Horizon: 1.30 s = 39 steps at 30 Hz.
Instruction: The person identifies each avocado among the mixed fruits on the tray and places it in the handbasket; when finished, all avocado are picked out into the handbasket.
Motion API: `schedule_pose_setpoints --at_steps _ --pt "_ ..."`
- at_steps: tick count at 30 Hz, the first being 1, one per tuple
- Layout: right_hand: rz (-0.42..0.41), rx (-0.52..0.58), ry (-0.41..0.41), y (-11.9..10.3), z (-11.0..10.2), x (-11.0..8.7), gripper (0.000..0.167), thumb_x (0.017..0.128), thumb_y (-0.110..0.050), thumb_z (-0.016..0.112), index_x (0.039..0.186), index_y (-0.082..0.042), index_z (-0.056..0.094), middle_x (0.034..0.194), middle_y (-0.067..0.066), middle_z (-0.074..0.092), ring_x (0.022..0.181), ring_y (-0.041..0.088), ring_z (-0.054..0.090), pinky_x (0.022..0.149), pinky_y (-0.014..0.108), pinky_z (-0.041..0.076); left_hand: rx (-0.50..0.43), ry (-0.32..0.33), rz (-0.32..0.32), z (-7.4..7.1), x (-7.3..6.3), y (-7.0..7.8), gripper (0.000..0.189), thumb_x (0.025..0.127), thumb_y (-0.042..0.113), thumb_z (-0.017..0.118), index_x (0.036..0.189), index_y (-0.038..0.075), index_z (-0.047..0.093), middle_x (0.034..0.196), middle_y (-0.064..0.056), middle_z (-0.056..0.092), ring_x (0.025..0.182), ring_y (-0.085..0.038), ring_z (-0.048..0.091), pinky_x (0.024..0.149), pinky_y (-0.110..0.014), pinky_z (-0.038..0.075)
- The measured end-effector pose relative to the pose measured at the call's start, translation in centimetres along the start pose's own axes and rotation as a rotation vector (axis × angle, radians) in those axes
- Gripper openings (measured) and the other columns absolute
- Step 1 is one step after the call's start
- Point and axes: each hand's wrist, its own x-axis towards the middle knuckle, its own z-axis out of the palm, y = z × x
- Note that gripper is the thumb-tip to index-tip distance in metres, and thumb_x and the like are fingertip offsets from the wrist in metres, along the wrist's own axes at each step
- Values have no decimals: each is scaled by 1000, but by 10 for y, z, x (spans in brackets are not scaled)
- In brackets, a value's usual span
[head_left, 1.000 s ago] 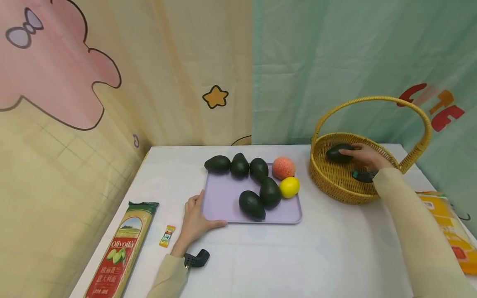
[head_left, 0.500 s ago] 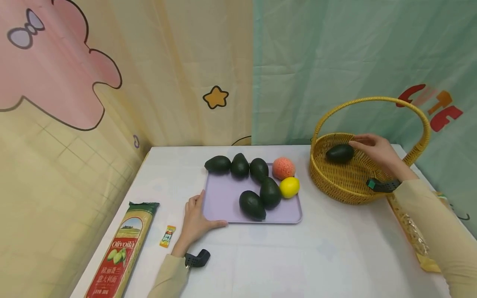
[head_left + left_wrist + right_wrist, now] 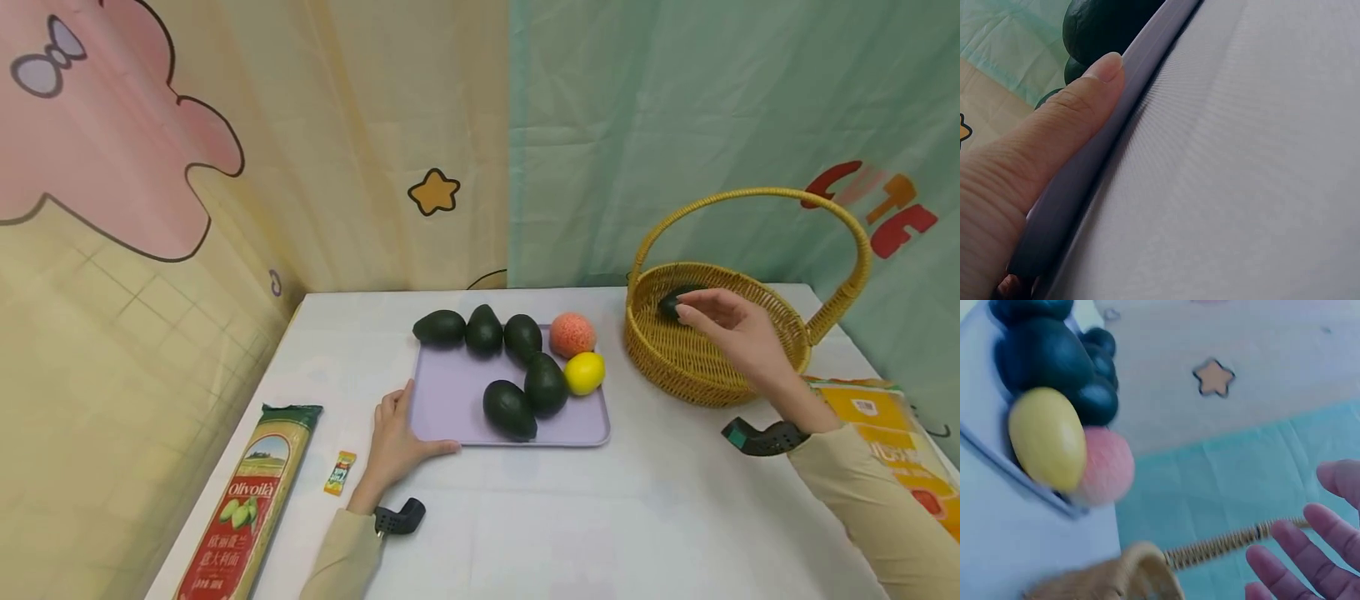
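Note:
My left hand (image 3: pixel 397 435) holds the front left corner of a lilac tray (image 3: pixel 442 408), fingers at its left side. In the left wrist view the thumb (image 3: pixel 1079 103) lies along the tray's outer wall. Several dark green avocados (image 3: pixel 510 410), a yellow lemon (image 3: pixel 584 372) and a pinkish-orange round fruit (image 3: pixel 573 335) are on the tray; the leftmost avocado overhangs its back corner. My right hand (image 3: pixel 738 333) is over a wicker basket (image 3: pixel 667 371), fingers loosely bent and holding nothing. Partly hidden behind its fingertips, one avocado (image 3: pixel 670 305) lies in the basket.
The basket's tall handle (image 3: pixel 757 193) arches over it. A pasta packet (image 3: pixel 247 500) and a small wrapped snack (image 3: pixel 341 472) lie at the left. Under the right forearm is a yellow food bag (image 3: pixel 885 425). Curtains hang behind the white table (image 3: pixel 525 525).
My right hand has let go of the avocado in the basket, drawn back to the right, then risen and swung toward the front. The left hand stays at the tray.

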Motion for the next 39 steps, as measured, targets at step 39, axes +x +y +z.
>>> schedule_pose_setpoints --at_steps 39 --pt "-294 -308 -306 -50 188 -34 71 73 -48 78 130 -10 58 116 7 62 77 16 57 68 29 49 15 1 4 1 1 -1 128 52 52 89 149 -1 23 133 -21 33 119 -33 29 97 -46 31"
